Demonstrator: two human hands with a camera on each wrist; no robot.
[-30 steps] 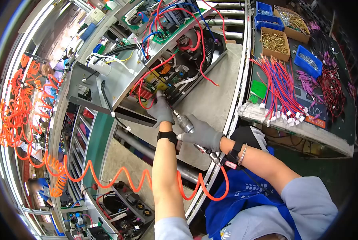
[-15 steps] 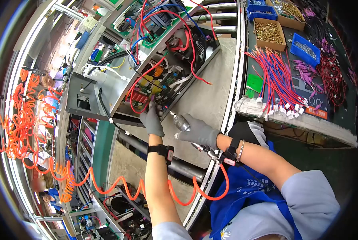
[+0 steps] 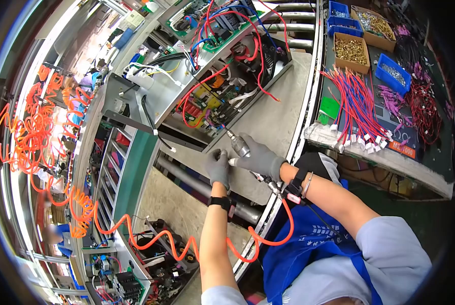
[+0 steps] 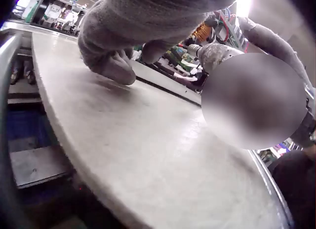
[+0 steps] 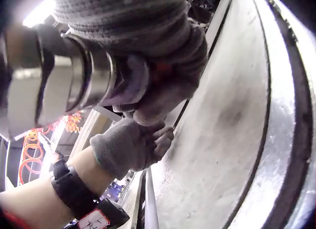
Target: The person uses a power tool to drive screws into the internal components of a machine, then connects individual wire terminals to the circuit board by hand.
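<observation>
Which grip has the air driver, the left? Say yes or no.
No: in the head view, the right grip holds the air driver.

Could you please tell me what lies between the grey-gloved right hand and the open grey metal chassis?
The head view shows the silver cylindrical front of a powered driver there, pointing from the right hand toward the chassis.

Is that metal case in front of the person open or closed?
Open: on the side of the case facing the driver, the electronics inside show uncovered.
</observation>
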